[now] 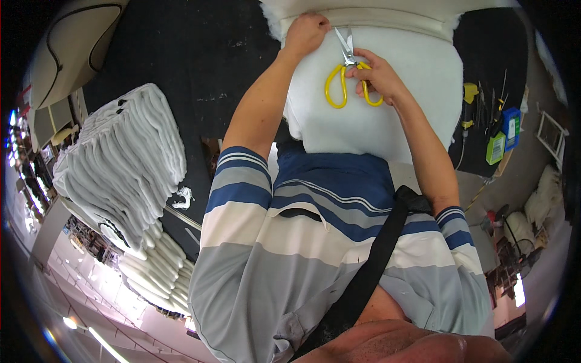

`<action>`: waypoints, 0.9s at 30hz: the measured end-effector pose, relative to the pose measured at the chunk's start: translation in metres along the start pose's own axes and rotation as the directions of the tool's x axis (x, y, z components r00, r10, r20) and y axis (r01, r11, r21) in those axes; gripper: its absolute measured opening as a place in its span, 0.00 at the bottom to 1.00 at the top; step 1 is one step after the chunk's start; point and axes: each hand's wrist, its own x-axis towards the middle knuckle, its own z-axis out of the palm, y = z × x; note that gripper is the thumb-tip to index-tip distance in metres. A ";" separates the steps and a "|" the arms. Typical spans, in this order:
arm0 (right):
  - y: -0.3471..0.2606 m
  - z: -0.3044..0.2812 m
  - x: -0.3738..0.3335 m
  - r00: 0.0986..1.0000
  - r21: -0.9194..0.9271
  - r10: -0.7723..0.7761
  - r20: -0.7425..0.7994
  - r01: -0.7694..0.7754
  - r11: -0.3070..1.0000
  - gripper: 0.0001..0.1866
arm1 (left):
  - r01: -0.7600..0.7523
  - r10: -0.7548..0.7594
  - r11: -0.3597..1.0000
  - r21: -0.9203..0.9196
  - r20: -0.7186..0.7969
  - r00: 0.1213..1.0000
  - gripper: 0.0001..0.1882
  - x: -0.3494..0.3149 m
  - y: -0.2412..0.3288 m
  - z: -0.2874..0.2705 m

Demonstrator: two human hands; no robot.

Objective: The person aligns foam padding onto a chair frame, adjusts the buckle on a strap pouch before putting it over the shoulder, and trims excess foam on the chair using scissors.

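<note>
A pair of scissors with yellow handles is in my right hand, its blades parted and pointing away from me. Thumb and fingers hold one handle loop, while the other loop hangs free to the left. Just left of the blade tips, my left hand is closed in a pinch at a cream cover; what lies between its fingertips is too small to make out. A seam runs across that cover's near edge. Thick white padding spreads below both hands, in front of my body.
A tall stack of white padded pieces stands to the left on the dark table, near a white bundle of cord. Hand tools, a green box and a blue box lie at the right edge.
</note>
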 end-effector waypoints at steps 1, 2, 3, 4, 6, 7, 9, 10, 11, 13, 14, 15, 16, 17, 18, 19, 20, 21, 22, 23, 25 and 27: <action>-0.001 -0.001 0.001 1.000 0.007 0.009 -0.006 -0.009 1.000 0.34 | -0.002 0.002 1.000 -0.001 0.001 1.000 0.12 0.001 0.001 0.000; -0.001 -0.001 0.002 1.000 0.007 0.009 -0.008 -0.009 1.000 0.34 | 0.001 -0.001 1.000 0.006 0.002 1.000 0.13 0.002 0.001 0.001; -0.001 -0.001 0.005 1.000 0.012 0.013 -0.016 -0.013 1.000 0.34 | 0.005 -0.006 1.000 0.013 0.002 1.000 0.14 0.002 0.001 0.001; -0.001 -0.001 0.007 1.000 0.015 0.014 -0.028 -0.014 1.000 0.34 | 0.001 -0.001 1.000 0.011 0.000 1.000 0.14 0.004 0.002 0.001; -0.001 -0.003 0.010 0.999 0.028 -0.011 -0.036 0.012 1.000 0.33 | 0.045 -0.045 0.999 -0.003 0.024 0.999 0.15 0.010 0.004 0.000; -0.003 -0.002 0.009 0.998 0.041 -0.046 -0.036 0.047 0.998 0.33 | 0.033 -0.033 0.999 0.002 0.008 0.999 0.15 0.012 0.008 -0.007; -0.002 -0.003 0.010 0.997 0.028 -0.071 -0.038 0.072 0.997 0.32 | 0.019 -0.018 0.999 -0.026 0.015 1.000 0.15 0.017 0.016 -0.012; -0.004 -0.008 0.011 0.995 0.019 -0.092 -0.041 0.092 0.996 0.31 | 0.051 -0.052 0.999 0.005 0.082 0.995 0.16 0.019 0.023 -0.013; -0.002 -0.007 0.011 0.993 -0.035 -0.098 -0.061 0.096 0.995 0.31 | 0.071 -0.076 0.996 0.045 0.130 0.989 0.17 0.022 0.023 -0.010; 0.015 -0.004 0.036 0.987 -0.063 -0.162 -0.009 0.161 0.985 0.31 | 0.034 -0.039 0.994 0.101 0.048 0.998 0.18 0.015 -0.021 0.014; 0.016 -0.004 0.036 0.996 -0.043 -0.073 -0.042 0.071 0.997 0.31 | 0.062 -0.065 0.997 0.043 0.072 0.995 0.15 0.015 -0.012 0.013; 0.009 0.008 0.035 0.999 -0.004 -0.046 -0.019 0.046 0.999 0.31 | 0.126 -0.133 0.990 0.066 0.106 0.985 0.16 0.007 -0.023 0.010; 0.009 0.012 0.035 0.999 0.064 -0.033 -0.004 0.033 0.997 0.32 | 0.091 -0.098 0.993 0.070 0.096 0.991 0.15 0.003 -0.023 0.008; 0.007 0.009 0.030 1.000 0.151 -0.003 0.004 0.002 0.988 0.33 | 0.096 -0.094 0.995 -0.021 0.085 0.992 0.14 0.002 -0.009 0.006; -0.001 0.005 0.030 1.000 0.146 -0.024 -0.015 0.026 0.989 0.33 | 0.109 -0.100 0.988 -0.109 0.081 0.992 0.13 0.004 0.004 0.002; -0.007 0.009 0.028 0.999 0.126 -0.026 -0.037 0.031 0.992 0.34 | 0.101 -0.093 0.989 -0.107 0.077 0.993 0.13 0.005 0.009 -0.001; -0.012 0.014 0.027 0.998 0.106 -0.025 -0.058 0.031 0.994 0.34 | 0.060 -0.057 0.995 -0.075 0.033 0.998 0.13 0.006 0.013 -0.002; -0.023 0.014 0.035 0.996 0.149 0.012 -0.087 0.001 0.989 0.33 | 0.023 -0.023 0.999 -0.043 -0.008 1.000 0.12 0.006 0.015 -0.001; -0.030 0.015 0.039 0.997 0.147 0.012 -0.077 0.000 0.989 0.33 | 0.030 -0.031 0.999 -0.038 -0.012 0.999 0.12 0.006 0.013 -0.002; -0.035 0.016 0.041 0.996 0.147 0.034 -0.082 -0.021 0.989 0.33 | 0.019 -0.020 0.999 -0.036 -0.030 0.999 0.12 0.008 0.011 -0.002; -0.038 0.017 0.044 0.996 0.186 0.046 -0.070 -0.033 0.982 0.32 | 0.001 -0.003 0.999 -0.038 -0.054 0.999 0.12 0.009 0.012 -0.003; -0.037 0.008 0.048 0.995 0.176 0.056 -0.076 -0.042 0.983 0.32 | -0.001 0.000 1.000 -0.025 -0.045 0.999 0.12 0.010 0.022 -0.002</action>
